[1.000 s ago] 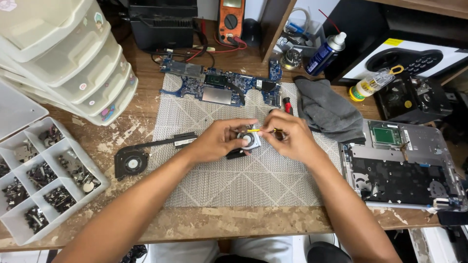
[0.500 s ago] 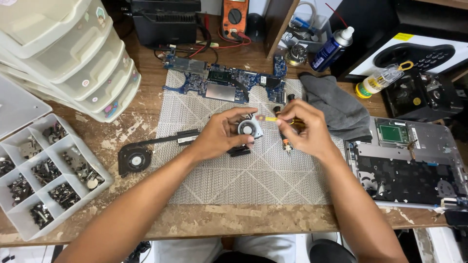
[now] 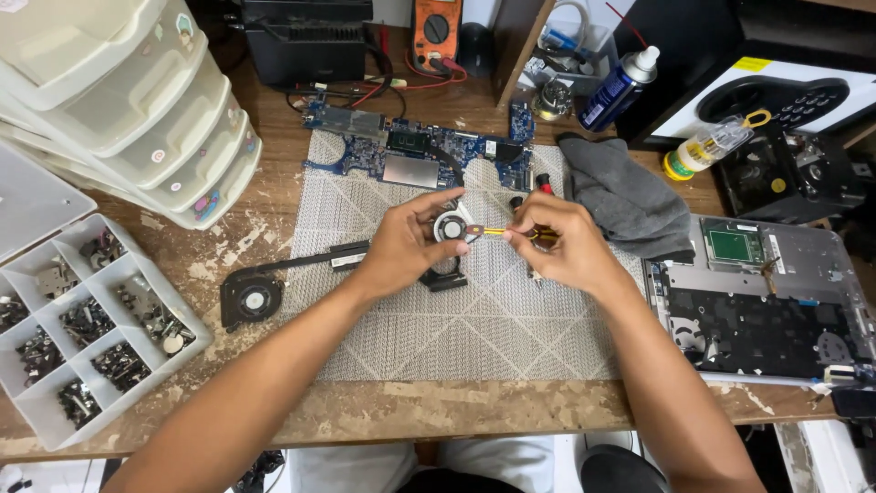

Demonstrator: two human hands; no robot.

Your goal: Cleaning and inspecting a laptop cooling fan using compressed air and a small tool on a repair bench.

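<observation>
grey woven mat [image 3: 474, 319] covers the wooden counter [image 3: 274, 420]. above it, the left hand [image 3: 406, 246] pinches a small round grey fan [image 3: 450, 225]. the right hand [image 3: 557, 242] holds a thin yellow-tipped tool [image 3: 488, 231] against the fan. the hands look busy working on it; steady, gentle poking fits here.

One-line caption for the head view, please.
Left hand holds a small round fan while right hand applies a yellow-handled tool over a grey mat.
</observation>
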